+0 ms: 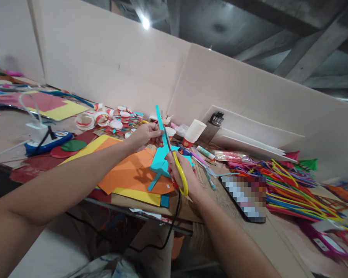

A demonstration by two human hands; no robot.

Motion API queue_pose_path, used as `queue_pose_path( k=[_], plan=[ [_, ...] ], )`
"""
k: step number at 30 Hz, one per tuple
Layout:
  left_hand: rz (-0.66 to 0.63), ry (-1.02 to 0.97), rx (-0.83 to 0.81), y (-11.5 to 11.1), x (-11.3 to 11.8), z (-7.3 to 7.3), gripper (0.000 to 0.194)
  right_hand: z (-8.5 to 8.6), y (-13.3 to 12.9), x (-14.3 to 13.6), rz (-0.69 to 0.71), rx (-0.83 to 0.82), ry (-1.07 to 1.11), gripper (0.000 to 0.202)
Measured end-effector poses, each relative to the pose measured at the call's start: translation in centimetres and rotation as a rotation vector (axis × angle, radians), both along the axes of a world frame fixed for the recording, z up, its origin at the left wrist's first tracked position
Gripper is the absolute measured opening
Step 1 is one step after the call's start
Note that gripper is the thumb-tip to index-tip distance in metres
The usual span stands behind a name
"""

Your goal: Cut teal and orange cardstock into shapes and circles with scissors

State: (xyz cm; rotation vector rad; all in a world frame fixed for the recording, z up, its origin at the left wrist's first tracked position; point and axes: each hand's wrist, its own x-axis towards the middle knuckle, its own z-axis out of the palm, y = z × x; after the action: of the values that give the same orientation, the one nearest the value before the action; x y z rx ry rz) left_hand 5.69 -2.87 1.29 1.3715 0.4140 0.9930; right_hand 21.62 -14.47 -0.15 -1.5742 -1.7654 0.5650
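Observation:
Between the fingers of my left hand (pixel 146 136) is a narrow turquoise paper strip (pixel 159 115), its free end pointing up and away. My right hand (pixel 183 170) is closed round yellow-handled scissors (pixel 182 175), whose blades lie along the strip close to my left fingertips. Below both hands rests turquoise paper (pixel 161 161) on top of orange sheets (pixel 116 160). A short turquoise piece (pixel 154 182) lies on the orange, near the front. How far the blades are parted cannot be made out.
Cut paper cups (pixel 103 117) crowd the back left, near a blue power strip (pixel 58 139). Stacked white cups (pixel 195 131) lean by the wall panel. To the right are a phone (pixel 243 199), colourful pipe cleaners (pixel 292 189) and a purple item (pixel 323 239). A black cable (pixel 150 246) hangs over the table edge.

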Motion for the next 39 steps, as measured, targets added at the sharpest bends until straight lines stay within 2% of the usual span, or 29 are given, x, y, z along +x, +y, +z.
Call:
queue_pose_path(
  k=[18,25,31,36,39],
  plan=[
    [-0.020,0.016,-0.041,-0.3,-0.1,0.5,0.036,0.1,-0.2,-0.1,0.001,0.025,0.035,0.047],
    [0.082,-0.075,-0.016,0.7,-0.7,0.5,0.029,-0.2,-0.3,0.0,0.025,-0.005,0.046,0.044],
    [0.063,-0.110,-0.026,1.1,-0.9,0.5,0.025,0.1,-0.4,-0.2,0.102,-0.062,0.182,0.035],
    [0.087,-0.216,-0.159,1.1,-0.9,1.0,0.016,1.3,-0.5,-0.8,0.107,-0.219,0.320,0.015],
    [0.095,-0.226,-0.200,1.2,-0.9,1.0,0.013,1.6,-0.5,-0.8,0.121,-0.226,0.328,0.015]
  ],
)
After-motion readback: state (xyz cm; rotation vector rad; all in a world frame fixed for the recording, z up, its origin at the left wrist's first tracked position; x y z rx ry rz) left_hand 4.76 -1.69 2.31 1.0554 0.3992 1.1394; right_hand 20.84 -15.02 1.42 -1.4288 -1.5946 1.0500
